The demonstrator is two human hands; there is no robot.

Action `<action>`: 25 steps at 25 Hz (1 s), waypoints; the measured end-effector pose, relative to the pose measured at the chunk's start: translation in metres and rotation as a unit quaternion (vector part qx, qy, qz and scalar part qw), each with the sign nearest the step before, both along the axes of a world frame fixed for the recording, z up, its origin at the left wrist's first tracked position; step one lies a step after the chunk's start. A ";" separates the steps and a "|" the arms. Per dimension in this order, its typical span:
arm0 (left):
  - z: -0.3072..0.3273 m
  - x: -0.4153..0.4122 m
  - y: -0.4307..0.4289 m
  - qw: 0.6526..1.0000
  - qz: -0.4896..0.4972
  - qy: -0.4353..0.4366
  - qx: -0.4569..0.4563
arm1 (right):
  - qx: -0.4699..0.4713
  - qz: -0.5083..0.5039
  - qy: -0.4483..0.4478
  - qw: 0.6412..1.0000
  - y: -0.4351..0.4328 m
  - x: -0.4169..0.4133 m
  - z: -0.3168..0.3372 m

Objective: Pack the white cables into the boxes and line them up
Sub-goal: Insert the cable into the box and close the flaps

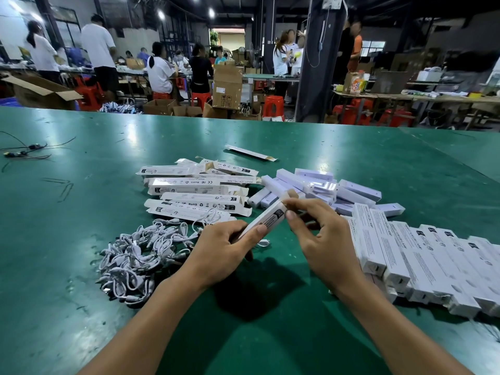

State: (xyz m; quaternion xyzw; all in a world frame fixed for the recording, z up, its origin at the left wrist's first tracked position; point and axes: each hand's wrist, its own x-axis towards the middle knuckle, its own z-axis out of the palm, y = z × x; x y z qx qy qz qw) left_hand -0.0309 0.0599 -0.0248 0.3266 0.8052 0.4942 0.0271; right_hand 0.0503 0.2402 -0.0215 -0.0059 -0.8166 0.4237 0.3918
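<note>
My left hand [224, 247] grips a long white box [266, 217] held tilted above the green table [81, 212]. The fingers of my right hand [316, 231] pinch the box's upper end, where a brown flap [290, 194] stands open. A tangled pile of white cables [140, 255] lies to the left of my left hand. Beyond it sits a heap of open white boxes [194, 190]. A row of packed boxes [422, 263] lies side by side at the right. A cable end [263, 242] shows under the held box.
A pile of white lamp units in clear wrap [319, 188] lies behind my hands. One flat box [250, 152] lies apart further back. Black wires [24, 152] lie at the far left. People, cartons and red stools stand beyond the table's far edge.
</note>
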 end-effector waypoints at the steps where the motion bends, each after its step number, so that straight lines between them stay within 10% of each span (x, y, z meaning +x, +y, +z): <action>1: 0.000 0.000 0.000 1.000 0.002 0.005 -0.003 | -0.028 -0.001 -0.005 1.000 0.001 0.000 0.000; 18: -0.005 -0.001 0.001 1.000 0.007 0.015 -0.018 | -0.366 0.091 -0.071 0.923 0.000 -0.013 -0.004; 25: -0.001 0.000 0.002 1.000 0.023 0.011 -0.010 | -0.337 0.082 -0.039 0.937 -0.001 -0.010 -0.005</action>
